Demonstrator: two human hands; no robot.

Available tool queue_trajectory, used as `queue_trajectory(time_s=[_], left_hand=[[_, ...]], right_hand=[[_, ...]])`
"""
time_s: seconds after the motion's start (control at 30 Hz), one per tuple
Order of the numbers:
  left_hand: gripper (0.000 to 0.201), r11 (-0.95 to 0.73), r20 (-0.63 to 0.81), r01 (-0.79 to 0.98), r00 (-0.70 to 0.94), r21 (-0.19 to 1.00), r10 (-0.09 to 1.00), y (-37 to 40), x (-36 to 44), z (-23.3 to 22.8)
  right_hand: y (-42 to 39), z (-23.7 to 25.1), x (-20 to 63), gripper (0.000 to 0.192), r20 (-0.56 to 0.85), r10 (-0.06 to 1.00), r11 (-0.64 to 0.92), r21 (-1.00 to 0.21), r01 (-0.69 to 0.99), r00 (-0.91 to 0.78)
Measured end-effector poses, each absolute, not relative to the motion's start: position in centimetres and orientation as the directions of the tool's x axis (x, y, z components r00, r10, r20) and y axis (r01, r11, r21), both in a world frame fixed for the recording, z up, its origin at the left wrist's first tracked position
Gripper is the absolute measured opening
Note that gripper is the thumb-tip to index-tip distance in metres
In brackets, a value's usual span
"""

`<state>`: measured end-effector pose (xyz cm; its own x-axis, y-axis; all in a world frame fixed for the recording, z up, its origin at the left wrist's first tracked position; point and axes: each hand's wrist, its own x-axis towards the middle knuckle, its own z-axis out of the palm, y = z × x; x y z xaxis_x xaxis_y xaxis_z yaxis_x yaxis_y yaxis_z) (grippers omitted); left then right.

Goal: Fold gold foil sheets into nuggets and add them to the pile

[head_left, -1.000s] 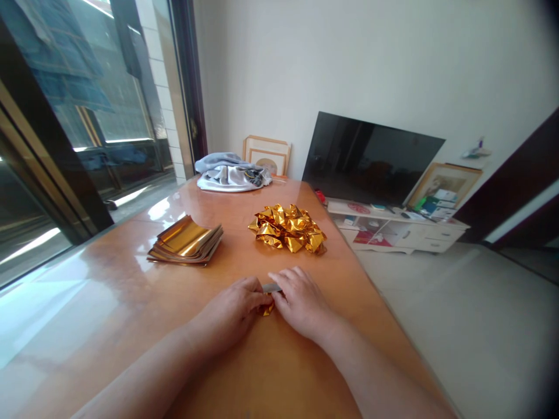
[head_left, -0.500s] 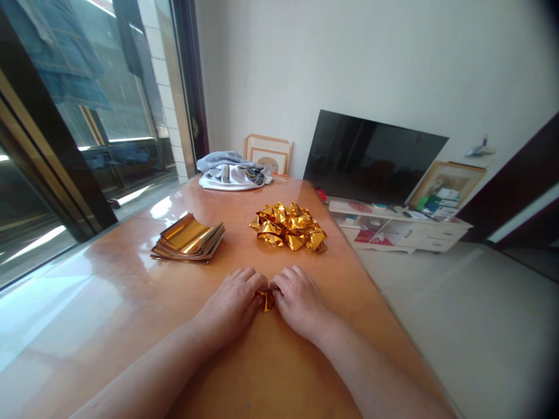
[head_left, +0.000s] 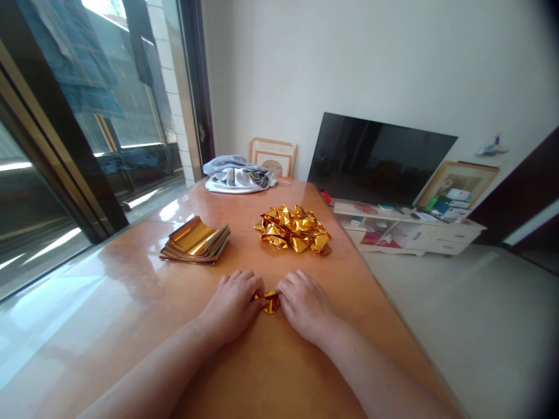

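Left hand (head_left: 236, 304) and right hand (head_left: 308, 305) pinch a gold foil piece (head_left: 271, 305) between them; a foil heap (head_left: 294, 228) lies beyond the grip

pale cloth bundle (head_left: 238, 179) before wooden frames (head_left: 264, 159) | dark television (head_left: 379, 160) above white cabinet (head_left: 421, 237) | glass door (head_left: 52, 151) at left

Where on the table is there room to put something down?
There's a big bare patch of table beside the left forearm, this side of the stack of gold sheets. Another lies between that stack and the pale cloth bundle. It's crowded in the middle: the left hand and right hand hold a small gold piece near the shiny gold pile.
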<state>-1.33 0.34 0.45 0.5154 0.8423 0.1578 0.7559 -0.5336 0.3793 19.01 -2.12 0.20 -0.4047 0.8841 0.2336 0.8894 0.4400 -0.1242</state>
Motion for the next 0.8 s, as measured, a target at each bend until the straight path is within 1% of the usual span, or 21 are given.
queue_trajectory(time_s=[0.17, 0.3, 0.4, 0.47, 0.53, 0.7, 0.8], left_hand=[[0.009, -0.55, 0.15, 0.74, 0.538, 0.386, 0.829, 0.4, -1.6, 0.3], [0.012, -0.551, 0.162, 0.748, 0.532, 0.37, 0.831, 0.4, -1.7, 0.2], [0.009, -0.53, 0.165, 0.765, 0.507, 0.366, 0.846, 0.5, -1.6, 0.2], [0.005, -0.505, 0.16, 0.777, 0.482, 0.376, 0.861, 0.6, -1.5, 0.1], [0.006, -0.477, 0.158, 0.79, 0.454, 0.384, 0.877, 0.7, -1.5, -0.1], [0.008, -0.425, 0.165, 0.833, 0.392, 0.354, 0.905, 0.5, -1.5, -0.2], [0.011, -0.396, 0.111, 0.852, 0.382, 0.343, 0.917, 0.3, -1.5, 0.1]], right_hand=[[-2.3, 0.0, 19.3, 0.015, 0.225, 0.882, 0.452, -0.149, 0.88, -0.415], [-1.8, -0.4, 19.3, 0.02, 0.226, 0.896, 0.429, -0.217, 0.877, -0.382], [-1.4, -0.7, 19.2, 0.012, 0.232, 0.916, 0.388, -0.296, 0.873, -0.329], [-1.2, -0.8, 19.1, 0.011, 0.225, 0.927, 0.363, -0.347, 0.865, -0.299], [-1.1, -1.0, 19.1, 0.009, 0.213, 0.933, 0.351, -0.374, 0.859, -0.289], [-1.2, -1.5, 19.4, 0.01, 0.243, 0.927, 0.359, -0.35, 0.865, -0.286], [-0.7, -2.1, 19.8, 0.012, 0.228, 0.918, 0.389, -0.361, 0.848, -0.324]])
